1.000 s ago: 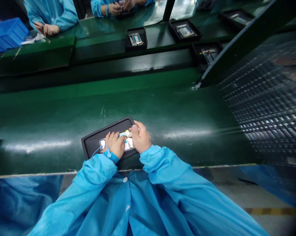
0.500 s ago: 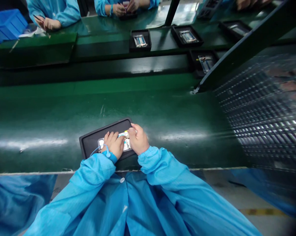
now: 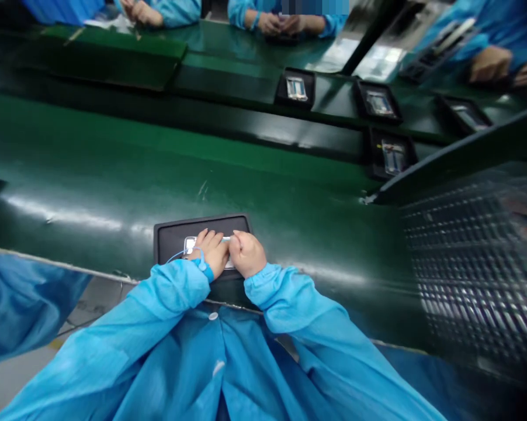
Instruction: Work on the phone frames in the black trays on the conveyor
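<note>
A black tray (image 3: 171, 237) lies near the front edge of the green bench, with a flat white-and-silver device (image 3: 189, 244) inside it. Across the device rests my left hand (image 3: 213, 251), its fingers laid on top and slightly spread, a blue wrist strap at its wrist. My right hand (image 3: 247, 254) is closed at the tray's right side, touching the device's right end. Its thumb and fingers are pressed together, and what they pinch is too small to make out. Both hands cover much of the device.
Several black trays with devices, one of them here (image 3: 295, 89), stand on the far side. A slanted dark post (image 3: 447, 152) and a stack of clear ribbed trays (image 3: 474, 269) are at the right. People in blue sleeves (image 3: 180, 11) work opposite.
The view has turned, so the bench now slants. My right hand has closed more and its thumb has shifted over the device; my left hand stays on it.
</note>
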`<state>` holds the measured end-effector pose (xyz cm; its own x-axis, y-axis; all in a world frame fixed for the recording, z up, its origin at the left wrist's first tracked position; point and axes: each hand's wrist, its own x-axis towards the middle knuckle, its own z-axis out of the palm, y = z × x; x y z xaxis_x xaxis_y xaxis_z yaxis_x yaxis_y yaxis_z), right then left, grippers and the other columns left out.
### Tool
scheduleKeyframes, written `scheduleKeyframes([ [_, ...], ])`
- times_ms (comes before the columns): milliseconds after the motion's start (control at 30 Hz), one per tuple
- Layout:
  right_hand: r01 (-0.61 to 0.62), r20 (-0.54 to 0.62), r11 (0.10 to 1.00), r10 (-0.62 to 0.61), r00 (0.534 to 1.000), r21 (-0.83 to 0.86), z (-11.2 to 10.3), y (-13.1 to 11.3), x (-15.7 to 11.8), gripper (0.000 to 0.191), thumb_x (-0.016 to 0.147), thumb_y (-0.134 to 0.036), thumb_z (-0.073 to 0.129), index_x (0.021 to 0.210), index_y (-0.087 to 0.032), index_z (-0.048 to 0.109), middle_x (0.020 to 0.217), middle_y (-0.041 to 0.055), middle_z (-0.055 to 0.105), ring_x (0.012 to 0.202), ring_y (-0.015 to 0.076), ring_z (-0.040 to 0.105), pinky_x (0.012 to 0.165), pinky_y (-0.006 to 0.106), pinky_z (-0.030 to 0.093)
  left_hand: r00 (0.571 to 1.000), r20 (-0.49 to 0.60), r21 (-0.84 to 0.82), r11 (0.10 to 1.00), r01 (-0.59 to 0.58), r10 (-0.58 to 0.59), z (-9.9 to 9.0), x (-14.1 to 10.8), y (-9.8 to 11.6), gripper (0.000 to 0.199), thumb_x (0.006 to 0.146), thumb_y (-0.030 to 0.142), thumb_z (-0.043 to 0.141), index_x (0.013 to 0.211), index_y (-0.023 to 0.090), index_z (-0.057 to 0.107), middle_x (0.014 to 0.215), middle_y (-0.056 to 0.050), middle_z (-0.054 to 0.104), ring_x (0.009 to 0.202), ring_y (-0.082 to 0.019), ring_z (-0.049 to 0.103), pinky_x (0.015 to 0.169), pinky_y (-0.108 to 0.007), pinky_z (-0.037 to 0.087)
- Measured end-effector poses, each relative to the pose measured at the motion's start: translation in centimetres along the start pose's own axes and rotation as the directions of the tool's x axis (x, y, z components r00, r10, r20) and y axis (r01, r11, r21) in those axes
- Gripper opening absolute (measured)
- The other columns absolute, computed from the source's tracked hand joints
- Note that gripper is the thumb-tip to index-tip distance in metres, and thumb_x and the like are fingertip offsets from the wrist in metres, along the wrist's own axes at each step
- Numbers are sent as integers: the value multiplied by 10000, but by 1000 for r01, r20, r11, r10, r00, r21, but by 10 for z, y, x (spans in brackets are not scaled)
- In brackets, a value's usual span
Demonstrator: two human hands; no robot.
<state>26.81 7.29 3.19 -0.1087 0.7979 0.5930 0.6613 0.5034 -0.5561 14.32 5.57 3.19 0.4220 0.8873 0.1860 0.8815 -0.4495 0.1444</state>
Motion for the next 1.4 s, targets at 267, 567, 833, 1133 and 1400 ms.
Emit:
scheduleKeyframes([
  [267,-566,-50,798,586,809,208,-6,3,-6,383,837,-430,325,1002,-129,495,704,47,630,600,145,608,593,266,496,994,-82,-85,995,62,-69,7,1,-3,201,804,291,465,885,251,645,960,-41,613,933,-219,526,922,-415,369],
  [567,-713,-29,606,769,639,353,-11,-2,-6,413,833,-439,346,1085,-125,437,720,27,612,469,98,568,484,203,471,977,73,-194,958,212,-201,8,8,-7,137,741,222,541,832,250,640,967,-5,616,956,-193,513,938,-373,343],
  [833,-725,1,604,768,640,332,-8,2,-6,397,829,-442,370,1080,-148,460,733,20,622,522,104,583,529,216,469,943,124,-215,920,328,-308,-1,16,1,79,696,260,604,757,211,592,845,1,613,897,-191,516,932,-383,325],
  [1133,-626,6,709,660,751,323,-7,3,-11,355,824,-425,376,1021,-149,480,728,30,641,613,126,606,583,245,480,956,-18,-216,935,281,-291,9,12,1,59,733,260,553,742,227,601,807,7,611,852,-180,517,937,-399,324],
  [1400,-552,-51,801,576,816,232,-8,1,-14,352,821,-414,367,1004,-138,486,738,48,649,700,147,619,647,271,479,995,-91,-50,998,35,-40,4,-5,7,222,784,338,475,827,231,665,1018,-91,581,970,-260,493,926,-480,344],
])
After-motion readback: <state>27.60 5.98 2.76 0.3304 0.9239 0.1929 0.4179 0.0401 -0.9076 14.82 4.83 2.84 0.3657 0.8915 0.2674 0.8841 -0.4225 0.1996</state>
